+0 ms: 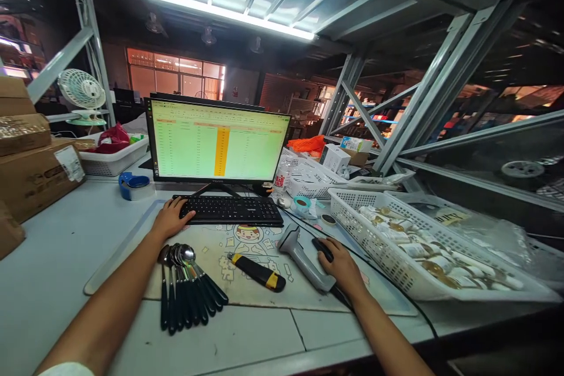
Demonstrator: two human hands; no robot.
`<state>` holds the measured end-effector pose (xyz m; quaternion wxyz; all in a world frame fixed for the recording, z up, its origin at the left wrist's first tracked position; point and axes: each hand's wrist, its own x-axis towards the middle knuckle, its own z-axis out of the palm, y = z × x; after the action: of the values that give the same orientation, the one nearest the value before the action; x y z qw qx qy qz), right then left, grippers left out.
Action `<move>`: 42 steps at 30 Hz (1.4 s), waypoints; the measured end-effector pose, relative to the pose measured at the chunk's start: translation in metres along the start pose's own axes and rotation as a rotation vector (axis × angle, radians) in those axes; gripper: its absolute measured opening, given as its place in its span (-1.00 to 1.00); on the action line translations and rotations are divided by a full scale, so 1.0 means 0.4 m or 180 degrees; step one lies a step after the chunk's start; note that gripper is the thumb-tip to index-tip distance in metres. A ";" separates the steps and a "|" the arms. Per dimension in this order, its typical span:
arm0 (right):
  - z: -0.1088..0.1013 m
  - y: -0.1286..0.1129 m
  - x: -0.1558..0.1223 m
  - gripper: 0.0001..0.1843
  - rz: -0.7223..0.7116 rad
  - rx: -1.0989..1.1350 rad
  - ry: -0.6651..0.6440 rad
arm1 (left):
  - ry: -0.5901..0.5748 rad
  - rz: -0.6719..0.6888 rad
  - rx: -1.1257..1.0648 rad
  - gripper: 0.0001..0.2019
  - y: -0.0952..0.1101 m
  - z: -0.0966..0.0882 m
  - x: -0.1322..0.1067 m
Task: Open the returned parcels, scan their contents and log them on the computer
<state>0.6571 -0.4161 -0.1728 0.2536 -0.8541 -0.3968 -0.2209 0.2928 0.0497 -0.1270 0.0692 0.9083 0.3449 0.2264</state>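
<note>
My left hand (171, 218) lies over the left end of the black keyboard (233, 211), fingers spread, the thumb on its lower edge. A black computer mouse (324, 248) is under my right hand (340, 264), which curves around it. Just left of that hand a grey barcode scanner (306, 261) lies on its side. Between my arms a black and yellow utility knife (259, 272) rests on the printed desk mat (211, 236). A fanned bunch of spoons with dark handles (187, 288) lies near my left forearm. Behind the keyboard a monitor (215, 144) shows a spreadsheet with an orange column.
At right, a white basket (388, 264) holds several small bottles, with plastic bags (493, 235) beyond it. A tape dispenser (134, 186) stands left of the monitor. Cardboard boxes (39, 179) are stacked at far left. The scanner cable (396, 288) crosses the right side.
</note>
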 end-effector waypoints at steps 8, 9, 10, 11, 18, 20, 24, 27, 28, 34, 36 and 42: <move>-0.002 -0.001 0.005 -0.47 0.0039 -0.0050 0.0015 | -0.0033 -0.0048 -0.0119 -0.23 0.008 -0.012 -0.013; -0.004 -0.002 0.006 -0.47 0.0048 -0.0055 0.0004 | -0.0043 -0.0050 -0.0137 -0.23 0.008 -0.013 -0.015; -0.006 -0.003 0.006 -0.47 0.0053 -0.0059 -0.0009 | -0.0049 -0.0051 -0.0158 -0.23 0.007 -0.013 -0.016; -0.008 -0.005 0.005 -0.47 0.0052 -0.0060 -0.0023 | -0.0052 -0.0049 -0.0179 -0.23 0.006 -0.013 -0.017; -0.011 -0.017 0.001 -0.49 0.0002 0.0025 0.0081 | 0.0125 -0.0009 -0.0219 -0.32 -0.011 0.003 -0.014; -0.008 -0.013 0.002 -0.49 -0.0055 0.0061 0.0094 | 0.0230 0.0000 -0.0283 -0.38 -0.012 0.002 -0.013; 0.000 0.002 0.006 -0.46 -0.0137 0.0060 0.0118 | 0.0368 -0.0052 -0.0399 -0.48 -0.003 -0.013 -0.018; 0.006 0.011 0.010 -0.47 -0.0162 0.0074 0.0172 | 0.0410 -0.0140 -0.0410 -0.52 0.007 -0.026 -0.021; 0.008 0.013 0.011 -0.48 -0.0169 0.0084 0.0184 | 0.0420 -0.0170 -0.0411 -0.54 0.009 -0.029 -0.022; 0.002 0.011 0.013 -0.44 -0.0151 0.0187 0.0164 | 0.0511 -0.0408 -0.0485 -0.63 0.006 -0.039 -0.025; -0.003 0.008 0.015 -0.40 -0.0073 0.0207 0.0158 | 0.0574 -0.0529 -0.0535 -0.61 -0.001 -0.040 -0.023; -0.007 0.008 0.021 -0.42 -0.0093 0.0331 0.0133 | 0.0711 -0.0649 -0.0723 -0.60 -0.015 -0.040 -0.018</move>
<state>0.6640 -0.4147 -0.1665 0.3027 -0.8291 -0.4147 -0.2215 0.2770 0.0489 -0.1170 0.1552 0.8242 0.4130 0.3551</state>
